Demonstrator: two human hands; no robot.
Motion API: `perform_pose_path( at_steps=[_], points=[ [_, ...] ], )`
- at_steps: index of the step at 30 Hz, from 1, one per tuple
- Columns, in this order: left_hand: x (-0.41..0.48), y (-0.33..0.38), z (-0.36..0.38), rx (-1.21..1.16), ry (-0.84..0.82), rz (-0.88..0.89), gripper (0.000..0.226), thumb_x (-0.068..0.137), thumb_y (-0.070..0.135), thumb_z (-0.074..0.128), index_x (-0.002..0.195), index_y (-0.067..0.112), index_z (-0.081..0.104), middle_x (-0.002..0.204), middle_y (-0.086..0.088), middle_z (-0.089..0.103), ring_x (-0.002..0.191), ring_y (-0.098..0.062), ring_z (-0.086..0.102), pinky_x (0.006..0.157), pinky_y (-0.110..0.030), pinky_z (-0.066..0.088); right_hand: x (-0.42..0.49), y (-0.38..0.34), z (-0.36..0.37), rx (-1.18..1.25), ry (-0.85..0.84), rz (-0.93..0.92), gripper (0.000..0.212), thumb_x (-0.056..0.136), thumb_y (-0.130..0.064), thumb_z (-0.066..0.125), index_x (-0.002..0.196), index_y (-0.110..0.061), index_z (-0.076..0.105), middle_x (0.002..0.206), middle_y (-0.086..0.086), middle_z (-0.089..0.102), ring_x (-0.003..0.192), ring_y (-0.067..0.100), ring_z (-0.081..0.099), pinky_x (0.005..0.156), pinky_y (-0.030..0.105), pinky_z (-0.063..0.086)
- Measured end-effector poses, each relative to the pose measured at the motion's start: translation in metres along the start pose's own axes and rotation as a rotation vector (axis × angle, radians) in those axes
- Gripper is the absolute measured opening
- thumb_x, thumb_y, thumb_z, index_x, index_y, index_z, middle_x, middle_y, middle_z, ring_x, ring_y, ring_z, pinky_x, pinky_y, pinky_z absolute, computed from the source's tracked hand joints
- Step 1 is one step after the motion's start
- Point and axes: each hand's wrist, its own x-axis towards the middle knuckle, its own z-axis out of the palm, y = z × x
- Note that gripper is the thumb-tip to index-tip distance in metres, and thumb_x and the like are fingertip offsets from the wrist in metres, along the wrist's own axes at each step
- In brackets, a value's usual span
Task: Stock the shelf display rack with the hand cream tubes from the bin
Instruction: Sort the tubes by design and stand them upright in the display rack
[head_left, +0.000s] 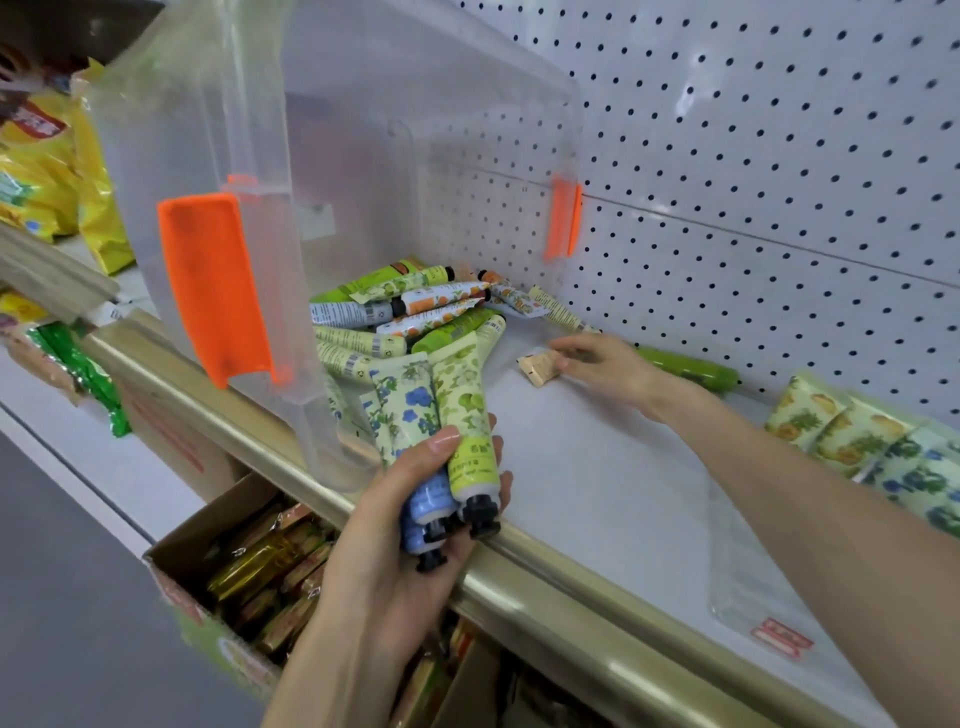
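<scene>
Left hand (400, 519) grips a bundle of tubes (410, 395) at six o'clock, caps down over the shelf edge (545, 577); a loose hold risks a drop. Right hand (608, 364), fingers extended, touches a tan tube (537, 366) at three o'clock of the spilled pile (363, 312). The tilted bin (337, 130) may topple.

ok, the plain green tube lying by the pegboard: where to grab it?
Probably mid-barrel on the green tube, coming from above and in front. It lies flat, lengthwise along the pegboard, so the back is walled off, and the right hand covers its left end.
</scene>
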Motion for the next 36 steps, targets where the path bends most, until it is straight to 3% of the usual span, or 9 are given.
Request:
perform_pose_path(
  at_steps=[4, 8, 11, 15, 21, 23, 28, 32, 36],
  points=[
    [-0.003, 0.002, 0.009, -0.187, 0.028, 0.015, 0.035, 0.049, 0.011, 0.075, 0.083, 0.003, 0.077, 0.096, -0.015, 0.073, 0.077, -0.023, 0.071, 0.059, -0.03, 0.057, -0.002, 0.001, -0.007, -0.058, -0.052, 0.015, 0.04, 0.094, -0.022, 0.056, 0.133, -0.012, 0.053, 0.129, 0.004, 0.054, 0.126, 0.02, 0.046, 0.102, 0.023, 0.032],
    [-0.003, 0.0, 0.014, -0.186, 0.051, 0.025, 0.056, 0.048, 0.014, 0.072, 0.103, 0.002, 0.067, 0.094, -0.014, 0.073, 0.075, -0.021, 0.071, 0.057, -0.029, 0.057, 0.0, 0.003, -0.007, -0.23, -0.029, 0.004, 0.037, 0.089, -0.034, 0.062, 0.123, -0.018, 0.062, 0.115, -0.001, 0.055, 0.127, 0.022, 0.041, 0.112, 0.034, 0.028],
    [-0.002, -0.001, 0.015, -0.178, 0.058, 0.032, 0.054, 0.05, 0.013, 0.072, 0.103, 0.003, 0.067, 0.094, -0.014, 0.072, 0.075, -0.022, 0.071, 0.059, -0.029, 0.057, -0.003, 0.001, -0.007, -0.123, -0.07, 0.011, 0.038, 0.087, -0.031, 0.065, 0.121, -0.013, 0.064, 0.103, -0.01, 0.051, 0.115, 0.016, 0.047, 0.102, 0.027, 0.036],
    [0.0, -0.002, 0.017, -0.207, 0.049, 0.023, 0.033, 0.048, 0.012, 0.073, 0.08, 0.004, 0.078, 0.096, -0.016, 0.072, 0.079, -0.023, 0.07, 0.06, -0.029, 0.057, -0.006, -0.003, -0.011, -0.023, -0.09, 0.051, 0.033, 0.087, -0.027, 0.066, 0.115, -0.011, 0.065, 0.104, -0.007, 0.054, 0.1, 0.008, 0.048, 0.086, 0.02, 0.036],
    [0.001, -0.005, 0.02, -0.206, 0.039, 0.022, 0.047, 0.054, 0.013, 0.071, 0.1, 0.003, 0.067, 0.099, -0.017, 0.071, 0.083, -0.024, 0.069, 0.06, -0.029, 0.057, -0.013, 0.002, -0.001, -0.008, 0.126, 0.033, 0.017, 0.086, -0.018, 0.068, 0.102, -0.012, 0.07, 0.1, -0.003, 0.059, 0.099, 0.01, 0.05, 0.082, 0.019, 0.034],
    [0.002, -0.005, 0.02, -0.203, 0.042, 0.024, 0.044, 0.053, 0.012, 0.072, 0.096, 0.003, 0.07, 0.1, -0.017, 0.071, 0.084, -0.025, 0.069, 0.061, -0.03, 0.057, -0.019, 0.0, 0.0, -0.041, 0.102, 0.018, 0.013, 0.086, -0.019, 0.067, 0.098, -0.015, 0.071, 0.098, -0.005, 0.06, 0.1, 0.01, 0.053, 0.082, 0.02, 0.036],
    [0.004, -0.003, 0.016, -0.214, 0.035, 0.039, 0.034, 0.054, 0.012, 0.073, 0.087, 0.003, 0.076, 0.106, -0.017, 0.07, 0.089, -0.025, 0.069, 0.063, -0.031, 0.058, -0.033, -0.006, -0.008, 0.029, -0.077, 0.059, 0.039, 0.076, -0.022, 0.078, 0.112, -0.013, 0.067, 0.118, 0.002, 0.06, 0.108, 0.012, 0.055, 0.096, 0.026, 0.046],
    [0.004, -0.003, 0.015, -0.199, 0.017, 0.053, 0.036, 0.059, 0.013, 0.071, 0.093, 0.003, 0.073, 0.11, -0.017, 0.069, 0.09, -0.025, 0.068, 0.066, -0.031, 0.058, -0.046, -0.017, -0.006, 0.0, -0.122, 0.002, 0.032, 0.074, -0.015, 0.079, 0.105, -0.011, 0.071, 0.112, 0.01, 0.065, 0.085, 0.019, 0.063, 0.065, 0.017, 0.052],
    [0.0, -0.004, 0.015, -0.184, 0.01, 0.048, 0.024, 0.061, 0.012, 0.069, 0.082, 0.004, 0.077, 0.106, -0.017, 0.07, 0.085, -0.025, 0.07, 0.065, -0.032, 0.058, -0.056, -0.026, -0.004, -0.161, -0.13, -0.082, 0.026, 0.072, -0.029, 0.081, 0.094, -0.017, 0.074, 0.091, 0.002, 0.069, 0.06, 0.006, 0.054, 0.056, 0.024, 0.047]
  ],
)
